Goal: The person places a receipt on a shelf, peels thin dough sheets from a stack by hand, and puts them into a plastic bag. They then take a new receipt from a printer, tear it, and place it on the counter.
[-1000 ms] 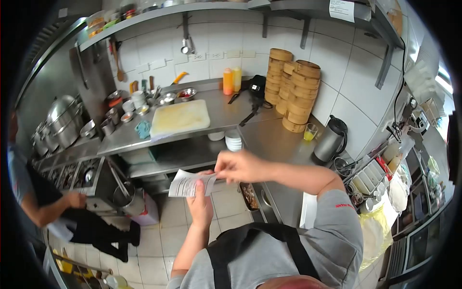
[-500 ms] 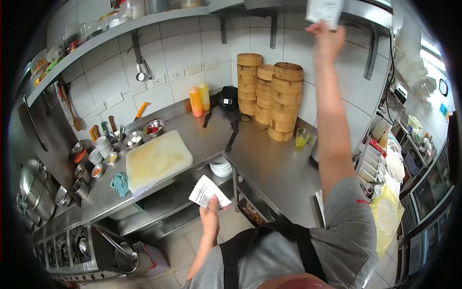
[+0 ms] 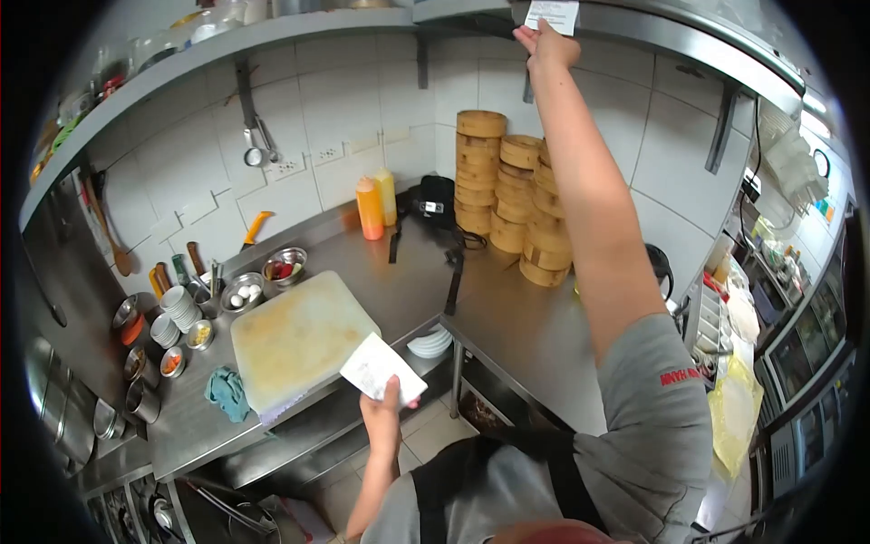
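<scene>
Kitchen, slip (image 3: pixel 551 15) above right hand (image 3: pixel 544 47) grip

The slip (image 3: pixel 552 14) at the shelf (image 3: pixel 634 27) is cut off by the top edge, and its print is too small to read. The right hand (image 3: pixel 544 45) covers its lower corner. Print on the paper (image 3: pixel 381 369) in the left hand (image 3: pixel 381 417) is blurred. The right arm hides part of the steamers (image 3: pixel 507 195) and most of the kettle (image 3: pixel 660 265).
</scene>
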The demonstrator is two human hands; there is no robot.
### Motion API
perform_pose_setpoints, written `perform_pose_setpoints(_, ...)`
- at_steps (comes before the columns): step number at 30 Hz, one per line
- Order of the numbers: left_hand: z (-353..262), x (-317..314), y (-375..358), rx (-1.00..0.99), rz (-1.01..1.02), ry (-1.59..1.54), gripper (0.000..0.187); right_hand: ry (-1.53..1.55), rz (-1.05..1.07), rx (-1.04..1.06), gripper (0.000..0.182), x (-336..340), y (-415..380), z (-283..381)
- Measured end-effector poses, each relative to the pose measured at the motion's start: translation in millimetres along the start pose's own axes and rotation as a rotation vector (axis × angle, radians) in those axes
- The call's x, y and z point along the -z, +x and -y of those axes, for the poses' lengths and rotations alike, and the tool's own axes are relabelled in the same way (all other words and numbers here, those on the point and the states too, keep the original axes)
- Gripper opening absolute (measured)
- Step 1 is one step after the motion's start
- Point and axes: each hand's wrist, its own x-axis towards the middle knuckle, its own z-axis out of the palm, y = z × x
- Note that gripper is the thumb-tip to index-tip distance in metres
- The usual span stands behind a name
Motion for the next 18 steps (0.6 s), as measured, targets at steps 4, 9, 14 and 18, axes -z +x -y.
perform_pose_setpoints(4,-43,-25,37,-0.202,0.029,-0.058,0.024,-0.381,0.796,-0.340,0.040,55,-153,1)
perform_pose_setpoints(9,-73,-82,65,-0.236,0.224,-0.103,0.020,-0.802,1.597,0.225,0.049,80,-279,54)
perform_pose_setpoints(14,-43,-108,69,-0.151,0.688,-0.049,0.021,-1.130,0.761,0.781,0.025,53,-135,109)
perform_pose_setpoints(18,29,-93,57,0.180,0.972,0.064,0.016,-1.481,0.292,0.882,0.022,79,19,134)
